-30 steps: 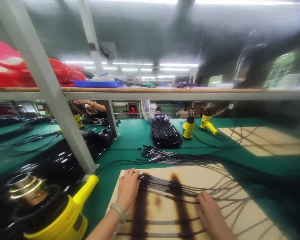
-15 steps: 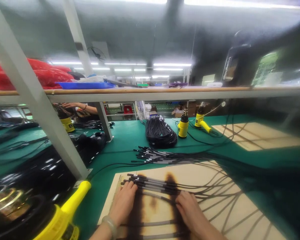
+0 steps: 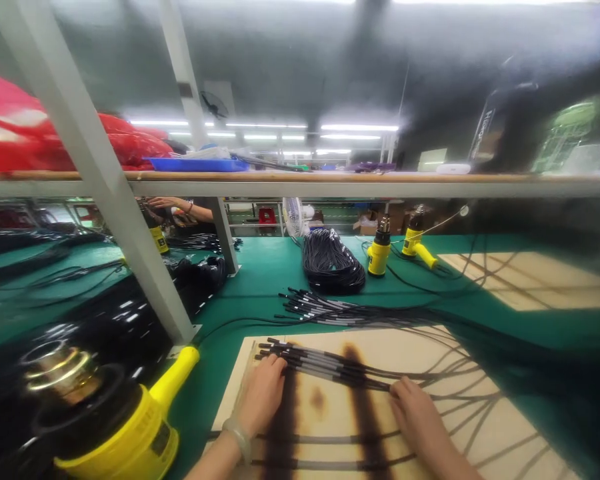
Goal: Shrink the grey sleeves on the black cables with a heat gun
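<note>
Both my hands are on a black cable at the near side of a row of black cables with grey sleeves (image 3: pixel 320 363), lying side by side on a scorched wooden board (image 3: pixel 323 417). My left hand (image 3: pixel 265 387), a pale bangle on its wrist, has curled fingers at the cable's left end. Farther right, my right hand (image 3: pixel 417 407) pinches the same cable beyond its grey sleeve. My fingers partly cover the cable. Two more sleeved cables (image 3: pixel 325 440) cross the board nearer to me, apart from the row and spaced from each other.
A yellow heat gun (image 3: pixel 125 427) stands close at left, by a slanting metal post (image 3: pixel 130 233). Beyond the board lie more sleeved cables (image 3: pixel 325 310), a coiled cable bundle (image 3: pixel 333 263) and two yellow heat guns (image 3: pixel 379 253). A shelf (image 3: pixel 330 187) spans above; another person's arm (image 3: pixel 195 210) shows behind.
The near cable has moved away from me, up against the row, with both hands on it. My right hand has slid right along it. The whole view has shifted slightly.
</note>
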